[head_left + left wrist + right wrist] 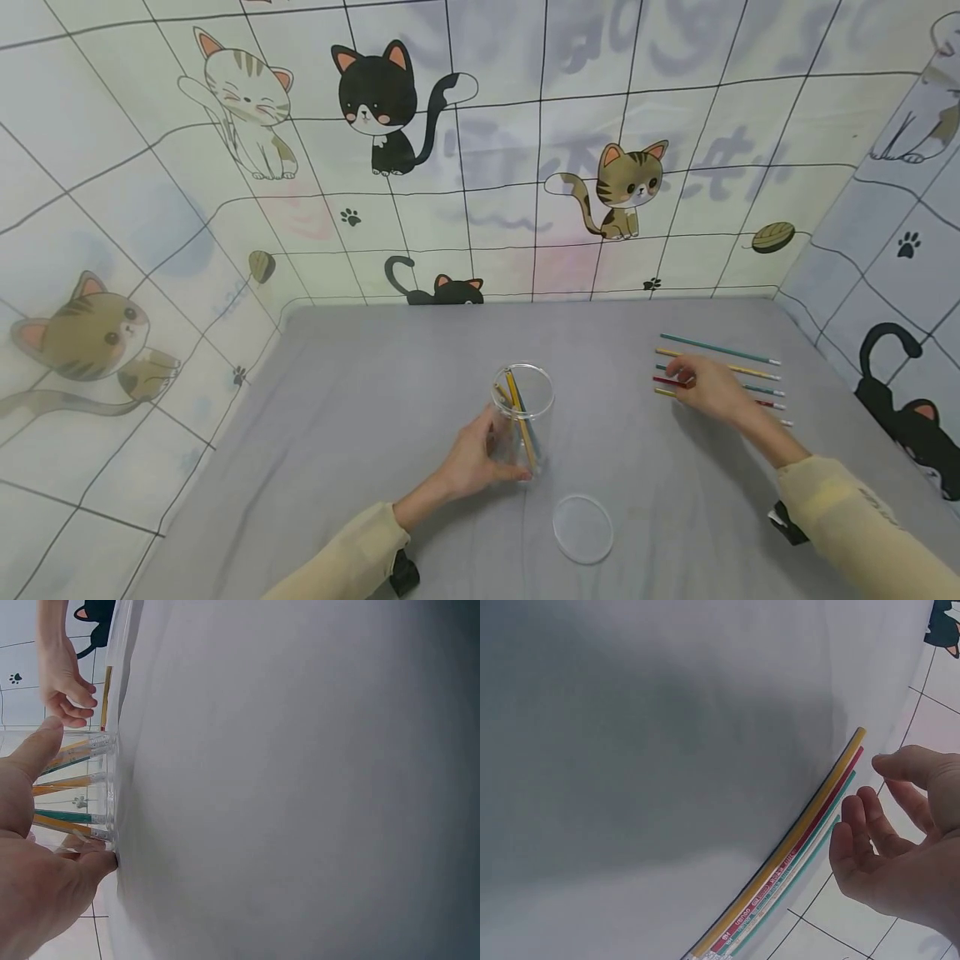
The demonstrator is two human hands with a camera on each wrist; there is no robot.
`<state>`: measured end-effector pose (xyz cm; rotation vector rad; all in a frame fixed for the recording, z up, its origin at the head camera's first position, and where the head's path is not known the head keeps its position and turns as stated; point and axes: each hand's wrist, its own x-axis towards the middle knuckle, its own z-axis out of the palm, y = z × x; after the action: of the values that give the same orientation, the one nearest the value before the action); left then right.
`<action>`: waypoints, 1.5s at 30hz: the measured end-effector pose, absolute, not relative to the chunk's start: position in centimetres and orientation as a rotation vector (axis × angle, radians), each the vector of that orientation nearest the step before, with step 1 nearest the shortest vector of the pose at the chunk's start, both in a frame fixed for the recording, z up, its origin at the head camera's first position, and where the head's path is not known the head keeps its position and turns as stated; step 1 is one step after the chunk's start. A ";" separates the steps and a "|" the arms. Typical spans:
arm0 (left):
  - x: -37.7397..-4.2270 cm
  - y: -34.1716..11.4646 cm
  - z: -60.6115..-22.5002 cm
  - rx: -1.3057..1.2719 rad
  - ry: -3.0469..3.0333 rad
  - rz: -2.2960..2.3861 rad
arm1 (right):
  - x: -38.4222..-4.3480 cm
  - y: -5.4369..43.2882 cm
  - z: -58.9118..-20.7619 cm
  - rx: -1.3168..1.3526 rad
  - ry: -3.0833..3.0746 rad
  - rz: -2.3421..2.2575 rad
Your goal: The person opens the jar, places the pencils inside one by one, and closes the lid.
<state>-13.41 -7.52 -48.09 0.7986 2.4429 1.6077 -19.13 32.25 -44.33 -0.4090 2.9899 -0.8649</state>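
Note:
My left hand (468,458) grips a clear cylindrical jar (546,421) low on its side, thumb and fingers spread round it. Inside lean several pencils (64,784), yellow and teal, their white-ended tips at the jar's base. Over to the right, my right hand (708,387) hovers just above a row of loose pencils, fingers loosely bent and nothing between them. That row has a teal pencil (720,349) farthest back, then a yellow pencil (753,372), another teal one, a red pencil (670,382) and a yellow one nearest. My hand hides their middles in the head view.
A clear round lid (582,530) lies flat in front of the jar. Grey cloth (360,392) covers the table. Cat-printed curtains (510,150) stand behind and along both sides.

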 end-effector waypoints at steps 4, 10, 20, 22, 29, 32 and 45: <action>-13.4 -7.5 -48.1 0.800 2.458 1.599 | -19.2 32.2 -44.5 -0.380 2.979 -0.834; -13.4 -7.6 -48.2 0.804 2.473 1.596 | -19.3 32.1 -44.7 -0.385 2.989 -0.784; -13.5 -7.5 -48.4 0.832 2.472 1.625 | -19.6 32.2 -45.3 -0.450 3.013 -0.702; -13.5 -7.5 -48.4 0.834 2.472 1.627 | -19.6 32.2 -45.5 -0.466 3.014 -0.681; -13.4 -7.5 -48.3 0.836 2.473 1.612 | -19.6 31.8 -45.4 -0.470 2.993 -0.604; -13.4 -7.5 -48.2 0.828 2.475 1.599 | -19.6 31.7 -45.3 -0.461 2.985 -0.576; -13.4 -7.5 -48.3 0.818 2.481 1.593 | -19.6 31.4 -45.1 -0.491 2.995 -0.502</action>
<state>-13.42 -7.47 -48.28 0.8176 2.4810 1.5926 -19.65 31.35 -45.06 -0.4911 2.9950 -0.5015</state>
